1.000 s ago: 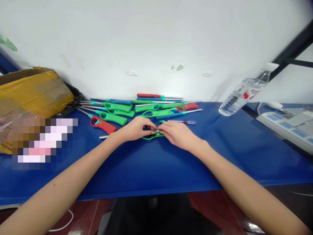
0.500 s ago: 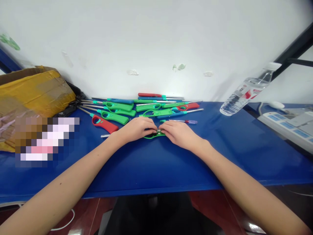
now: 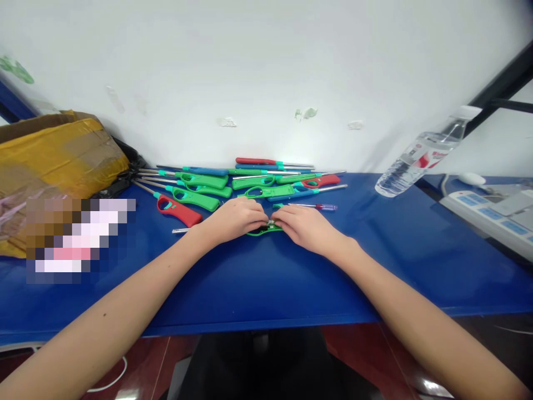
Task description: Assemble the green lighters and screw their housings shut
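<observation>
A green gas lighter (image 3: 263, 232) lies on the blue table between my hands, its handle opened up so that small metal parts show inside. My left hand (image 3: 238, 219) is closed with its fingertips on the left part of this lighter. From the other side, my right hand (image 3: 307, 226) pinches at the small parts near its right end. The fingers cover most of the lighter, and the exact grip points are hidden. Just beyond the hands lies a loose green handle shell (image 3: 275, 192). A screwdriver (image 3: 325, 207) with a purple handle rests behind my right hand.
Several green, red and blue lighters lie along the wall, among them a red lighter (image 3: 180, 211). A taped cardboard box (image 3: 62, 158) stands at the left. At the right are a tilted water bottle (image 3: 425, 155) and a white device (image 3: 491, 214) with blue labels.
Both hands stay at the opened lighter, with only slight finger movement. The whole view has shifted very slightly.
</observation>
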Motion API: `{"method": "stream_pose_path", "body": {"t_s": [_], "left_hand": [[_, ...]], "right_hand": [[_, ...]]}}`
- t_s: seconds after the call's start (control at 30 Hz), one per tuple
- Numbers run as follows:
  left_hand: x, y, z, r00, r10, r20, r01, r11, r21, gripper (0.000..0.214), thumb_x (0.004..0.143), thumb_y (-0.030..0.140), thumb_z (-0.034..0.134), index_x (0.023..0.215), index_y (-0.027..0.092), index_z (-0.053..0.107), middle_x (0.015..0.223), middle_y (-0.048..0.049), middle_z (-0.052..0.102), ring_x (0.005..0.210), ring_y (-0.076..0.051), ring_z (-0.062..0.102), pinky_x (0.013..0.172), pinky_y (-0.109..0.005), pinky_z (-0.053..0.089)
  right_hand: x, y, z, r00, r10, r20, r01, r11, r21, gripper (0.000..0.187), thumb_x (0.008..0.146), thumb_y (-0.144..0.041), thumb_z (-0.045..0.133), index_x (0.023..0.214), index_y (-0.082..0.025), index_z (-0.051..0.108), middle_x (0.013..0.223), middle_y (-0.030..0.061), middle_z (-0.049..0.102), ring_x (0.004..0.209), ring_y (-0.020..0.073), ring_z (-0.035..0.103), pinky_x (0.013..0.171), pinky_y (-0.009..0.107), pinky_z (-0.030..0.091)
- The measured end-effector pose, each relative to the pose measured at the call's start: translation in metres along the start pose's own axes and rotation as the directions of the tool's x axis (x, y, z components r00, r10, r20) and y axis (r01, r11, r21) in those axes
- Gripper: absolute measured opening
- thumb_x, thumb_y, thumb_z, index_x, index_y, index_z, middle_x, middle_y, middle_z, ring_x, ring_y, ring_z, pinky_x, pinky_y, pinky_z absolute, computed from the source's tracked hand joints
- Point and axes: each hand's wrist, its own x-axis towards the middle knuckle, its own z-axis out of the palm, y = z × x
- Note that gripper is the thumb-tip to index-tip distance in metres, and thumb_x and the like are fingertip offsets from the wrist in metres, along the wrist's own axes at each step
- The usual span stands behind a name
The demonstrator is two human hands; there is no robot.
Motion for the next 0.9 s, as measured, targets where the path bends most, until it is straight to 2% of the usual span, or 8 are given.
{"method": "stream_pose_path", "body": {"t_s": [0.17,0.33,0.67,0.9], "left_hand": [[0.0000,-0.0001,0.0011,1.000,0.016,-0.009,-0.016,1.000,0.027,0.026,0.101,0.027,0.048,0.095,0.017,0.072,0.092,-0.0033,0.075,0.083,-0.016,0.065,0.075,-0.029,0.043],[-0.0005,0.0002,0.0007,1.000,-0.019,0.022,0.019,1.000,0.002,0.027,0.102,0.028,0.047,0.098,0.019,0.073,0.095,-0.0047,0.075,0.086,-0.016,0.066,0.077,-0.029,0.044],[-0.0004,0.0012,-0.0019,0.984,-0.160,0.076,0.174,0.956,-0.237,0.021,0.097,0.030,0.056,0.098,0.020,0.074,0.094,-0.0050,0.073,0.087,-0.017,0.066,0.081,-0.027,0.048],[0.0011,0.0025,-0.0037,0.975,-0.191,0.110,0.215,0.935,-0.282,0.021,0.097,0.029,0.056,0.097,0.019,0.074,0.093,-0.0055,0.072,0.086,-0.017,0.065,0.079,-0.026,0.048]], "right_hand": [[-0.0001,0.0003,0.0011,1.000,0.002,-0.009,-0.002,1.000,-0.002,0.023,0.100,-0.021,0.047,0.106,-0.014,0.068,0.096,0.0096,0.072,0.086,0.0232,0.066,0.079,0.034,0.050],[-0.0005,0.0001,0.0007,1.000,0.003,-0.017,-0.003,1.000,0.027,0.022,0.099,-0.021,0.048,0.105,-0.014,0.068,0.096,0.0107,0.072,0.086,0.0228,0.066,0.079,0.035,0.050],[-0.0014,-0.0002,-0.0052,1.000,0.002,0.019,-0.004,0.994,0.108,0.022,0.098,-0.019,0.050,0.106,-0.018,0.070,0.099,0.0094,0.072,0.089,0.0217,0.066,0.079,0.034,0.050],[-0.0016,0.0011,-0.0050,1.000,0.022,0.011,-0.024,0.983,0.184,0.023,0.096,-0.018,0.053,0.107,-0.019,0.074,0.105,0.0079,0.073,0.093,0.0215,0.068,0.084,0.034,0.052]]}}
